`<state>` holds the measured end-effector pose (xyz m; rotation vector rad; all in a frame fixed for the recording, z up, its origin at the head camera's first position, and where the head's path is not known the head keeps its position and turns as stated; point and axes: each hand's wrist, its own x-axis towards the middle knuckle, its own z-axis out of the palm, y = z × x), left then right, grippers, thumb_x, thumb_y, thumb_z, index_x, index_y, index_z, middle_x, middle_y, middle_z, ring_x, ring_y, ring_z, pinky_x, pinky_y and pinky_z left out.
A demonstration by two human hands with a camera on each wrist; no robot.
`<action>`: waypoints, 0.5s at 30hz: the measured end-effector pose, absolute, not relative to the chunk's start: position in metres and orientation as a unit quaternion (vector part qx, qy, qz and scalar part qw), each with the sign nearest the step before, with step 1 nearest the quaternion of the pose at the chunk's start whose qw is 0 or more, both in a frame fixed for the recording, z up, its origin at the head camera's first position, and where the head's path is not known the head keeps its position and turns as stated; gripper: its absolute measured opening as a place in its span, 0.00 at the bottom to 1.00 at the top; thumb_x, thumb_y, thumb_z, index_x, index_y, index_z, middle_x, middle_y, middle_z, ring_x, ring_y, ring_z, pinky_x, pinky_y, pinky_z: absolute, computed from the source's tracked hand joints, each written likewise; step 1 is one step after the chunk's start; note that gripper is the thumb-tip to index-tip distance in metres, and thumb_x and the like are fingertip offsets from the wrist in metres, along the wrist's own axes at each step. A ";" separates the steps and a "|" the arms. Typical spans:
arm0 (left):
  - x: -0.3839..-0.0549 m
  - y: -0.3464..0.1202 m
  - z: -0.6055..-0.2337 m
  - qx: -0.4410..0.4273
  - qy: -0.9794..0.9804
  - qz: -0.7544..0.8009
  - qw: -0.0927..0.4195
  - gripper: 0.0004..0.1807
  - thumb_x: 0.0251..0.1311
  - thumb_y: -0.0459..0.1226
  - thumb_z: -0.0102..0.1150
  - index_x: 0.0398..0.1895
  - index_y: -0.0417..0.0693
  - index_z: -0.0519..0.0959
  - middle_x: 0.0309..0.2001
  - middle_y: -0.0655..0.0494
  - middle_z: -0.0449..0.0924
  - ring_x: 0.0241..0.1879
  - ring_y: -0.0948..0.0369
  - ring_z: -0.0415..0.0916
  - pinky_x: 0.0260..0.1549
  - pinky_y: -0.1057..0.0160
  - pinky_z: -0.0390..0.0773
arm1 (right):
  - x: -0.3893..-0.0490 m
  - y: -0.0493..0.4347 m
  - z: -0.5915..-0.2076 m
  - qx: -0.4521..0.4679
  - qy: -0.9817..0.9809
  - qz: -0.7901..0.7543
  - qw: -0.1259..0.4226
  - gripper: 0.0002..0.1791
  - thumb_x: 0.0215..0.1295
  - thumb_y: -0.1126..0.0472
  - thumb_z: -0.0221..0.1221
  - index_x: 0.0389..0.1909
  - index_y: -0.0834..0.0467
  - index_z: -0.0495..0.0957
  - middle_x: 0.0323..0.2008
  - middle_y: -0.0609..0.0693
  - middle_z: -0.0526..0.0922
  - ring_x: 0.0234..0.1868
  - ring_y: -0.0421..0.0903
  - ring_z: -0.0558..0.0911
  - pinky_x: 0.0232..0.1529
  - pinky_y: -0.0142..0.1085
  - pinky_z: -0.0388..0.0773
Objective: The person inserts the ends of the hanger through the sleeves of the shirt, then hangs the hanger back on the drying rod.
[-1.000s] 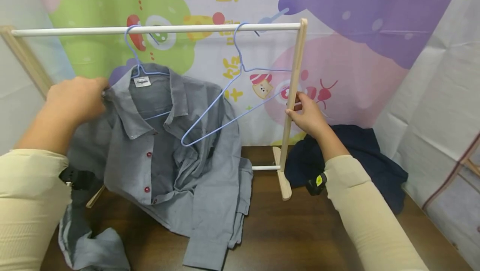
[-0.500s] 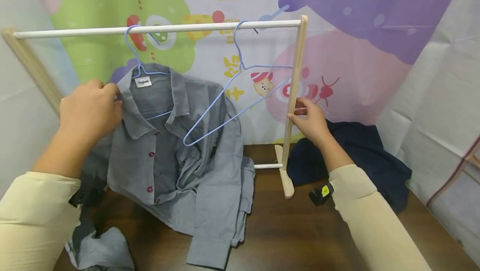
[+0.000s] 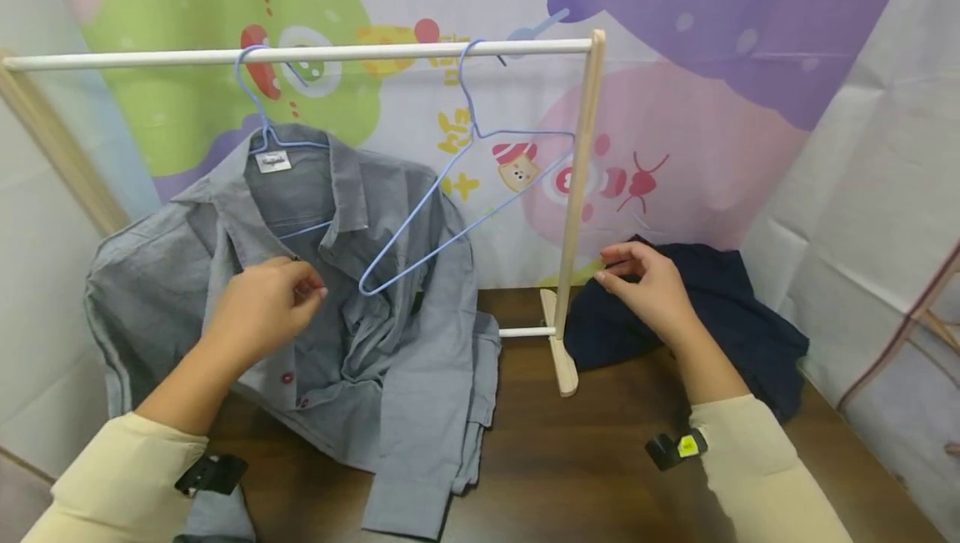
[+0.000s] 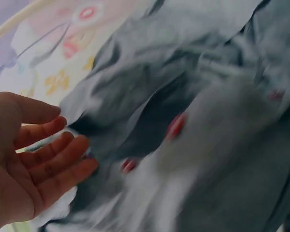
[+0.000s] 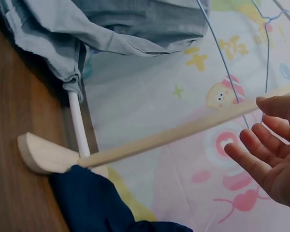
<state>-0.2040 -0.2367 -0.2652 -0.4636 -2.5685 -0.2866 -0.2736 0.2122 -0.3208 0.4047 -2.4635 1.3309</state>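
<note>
A grey button-up shirt [image 3: 427, 393] with red buttons hangs on a blue wire hanger [image 3: 262, 122] from the white rail of a small wooden clothes rack [image 3: 581, 168]. In front of the shirt's open placket is my left hand [image 3: 258, 305]; the left wrist view shows its fingers [image 4: 58, 166] loosely bent with nothing between them. My right hand [image 3: 648, 289] is off the rack's right post, fingers relaxed and holding nothing, before a dark navy garment [image 3: 735, 301]. Between shirt and post hangs a second blue wire hanger [image 3: 474, 133] bearing no garment.
The rack stands on a brown wooden table [image 3: 562, 468], its right foot [image 3: 562, 359] beside the navy garment. A cartoon-printed curtain [image 3: 675, 134] covers the back, and white cloth [image 3: 885, 193] hangs at the right side.
My left hand has let go of the shirt's shoulder and moved right and down across its front. My right hand has left the rack post, moving right and lower.
</note>
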 end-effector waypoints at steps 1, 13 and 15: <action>-0.205 -0.233 -0.271 -0.180 -0.943 -0.120 0.252 0.03 0.56 0.34 0.65 0.28 0.43 0.82 0.26 0.52 0.78 0.27 0.54 0.76 0.27 0.50 0.75 | -0.270 0.215 -0.322 0.143 -0.865 0.455 0.158 0.20 0.63 0.60 0.65 0.55 0.61 0.76 0.49 0.56 0.81 0.44 0.47 0.82 0.44 0.38 0.78; -0.213 -0.185 -0.337 -0.214 -0.915 -0.307 0.150 0.10 0.58 0.32 0.66 0.43 0.42 0.84 0.44 0.48 0.80 0.41 0.53 0.80 0.37 0.55 0.80 | -0.231 0.254 -0.338 0.239 -0.913 0.304 0.128 0.21 0.59 0.65 0.67 0.53 0.63 0.75 0.50 0.59 0.75 0.48 0.58 0.81 0.46 0.53 0.79; -0.215 -0.174 -0.344 -0.223 -0.910 -0.318 0.142 0.13 0.57 0.32 0.67 0.46 0.42 0.83 0.46 0.48 0.80 0.42 0.53 0.79 0.38 0.56 0.81 | -0.225 0.262 -0.340 0.248 -0.919 0.281 0.123 0.22 0.58 0.65 0.68 0.53 0.62 0.76 0.51 0.60 0.75 0.48 0.59 0.81 0.45 0.54 0.79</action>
